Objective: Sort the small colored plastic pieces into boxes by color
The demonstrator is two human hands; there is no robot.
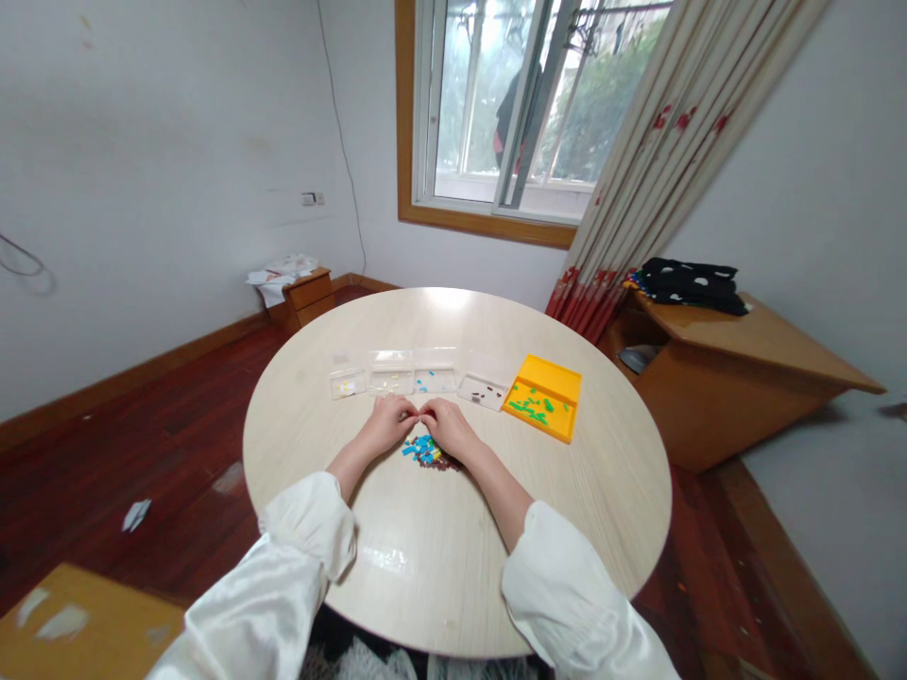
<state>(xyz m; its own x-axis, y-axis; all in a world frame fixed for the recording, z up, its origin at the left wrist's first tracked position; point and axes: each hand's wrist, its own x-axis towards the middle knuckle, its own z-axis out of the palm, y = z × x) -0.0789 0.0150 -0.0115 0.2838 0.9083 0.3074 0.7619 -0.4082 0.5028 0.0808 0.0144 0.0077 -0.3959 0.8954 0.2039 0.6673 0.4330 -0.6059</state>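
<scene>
My left hand [391,420] and my right hand [446,425] meet fingertip to fingertip above the table, both closed in a pinch. Whatever they hold between them is too small to make out. Just below lies a pile of small blue, brown, yellow and green building bricks [423,450]. Behind the hands stand clear plastic boxes with lids raised: one box [347,382] and another box [391,380] with pale or yellow pieces, a box [435,380] with blue pieces, and a box [483,391] with dark brown pieces. An orange-yellow case [544,382] on the right holds green pieces.
The round pale wooden table [397,557] carries all of this. Beyond it are a small wooden cabinet [312,291] with papers, a curtained window, and a tilted wooden desk [751,368] with black cloth on top. A cardboard box [92,628] sits at lower left.
</scene>
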